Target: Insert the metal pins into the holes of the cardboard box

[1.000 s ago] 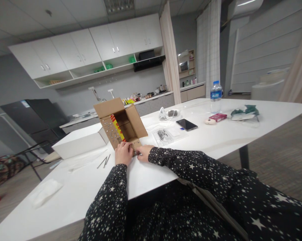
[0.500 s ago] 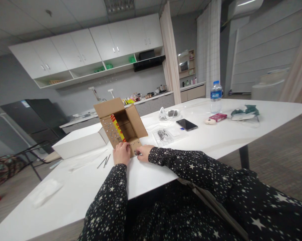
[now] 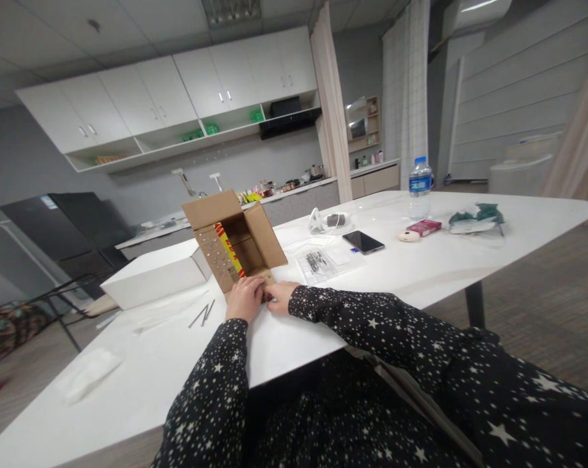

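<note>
On white table: open brown carton, red-yellow tape, grey dots (left hand, right hand: grip unclear).

The white table bears an open cardboard box, a phone and a bottle.

Cardboard box on the table between carton and phone, bottle behind and right of the phone

The left sleeve and right sleeve are long, black, scattered with white dots and larger five-pointed stars.
</note>
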`<state>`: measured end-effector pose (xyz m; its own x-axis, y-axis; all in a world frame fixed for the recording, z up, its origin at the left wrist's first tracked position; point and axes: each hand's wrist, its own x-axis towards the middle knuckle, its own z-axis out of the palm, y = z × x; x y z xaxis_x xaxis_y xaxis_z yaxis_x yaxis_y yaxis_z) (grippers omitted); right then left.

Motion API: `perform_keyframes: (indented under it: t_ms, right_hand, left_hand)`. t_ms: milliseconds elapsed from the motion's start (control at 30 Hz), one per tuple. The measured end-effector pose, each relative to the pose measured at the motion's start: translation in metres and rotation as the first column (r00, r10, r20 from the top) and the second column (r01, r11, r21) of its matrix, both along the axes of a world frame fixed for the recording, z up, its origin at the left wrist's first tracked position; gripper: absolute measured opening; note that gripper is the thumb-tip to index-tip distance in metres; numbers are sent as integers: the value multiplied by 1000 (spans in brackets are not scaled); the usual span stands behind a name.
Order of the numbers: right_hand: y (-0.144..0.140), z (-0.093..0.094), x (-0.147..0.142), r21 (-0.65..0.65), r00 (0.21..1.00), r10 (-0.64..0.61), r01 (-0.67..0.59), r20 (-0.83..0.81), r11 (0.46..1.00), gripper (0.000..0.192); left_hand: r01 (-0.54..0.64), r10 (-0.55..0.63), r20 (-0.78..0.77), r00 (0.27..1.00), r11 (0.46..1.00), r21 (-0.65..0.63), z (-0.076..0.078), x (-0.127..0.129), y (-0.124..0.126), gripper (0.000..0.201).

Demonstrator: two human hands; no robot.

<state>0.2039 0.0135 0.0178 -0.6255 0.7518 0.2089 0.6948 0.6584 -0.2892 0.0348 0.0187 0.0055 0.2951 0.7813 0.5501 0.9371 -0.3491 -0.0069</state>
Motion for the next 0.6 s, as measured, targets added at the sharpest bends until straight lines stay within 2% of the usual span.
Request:
perform_keyframes:
  t_ms: [67, 300, 600]
  right_hand:
    - [0, 0, 0, -4, 1000, -4, 4, 5, 1000, 30]
    - [1, 0, -1, -8, 1000, -3, 3, 9, 1000, 30]
    - [-2, 3, 1, -6, 1000, 19, -19, 8, 1000, 30]
  left_hand:
    - [10, -10, 4, 1000, 1000, 1, 0, 1, 0, 30]
    - [-65, 66, -30, 997, 998, 25, 1, 1, -1, 29]
    - [-81, 85, -87, 993, 996, 47, 2, 4, -3, 27]
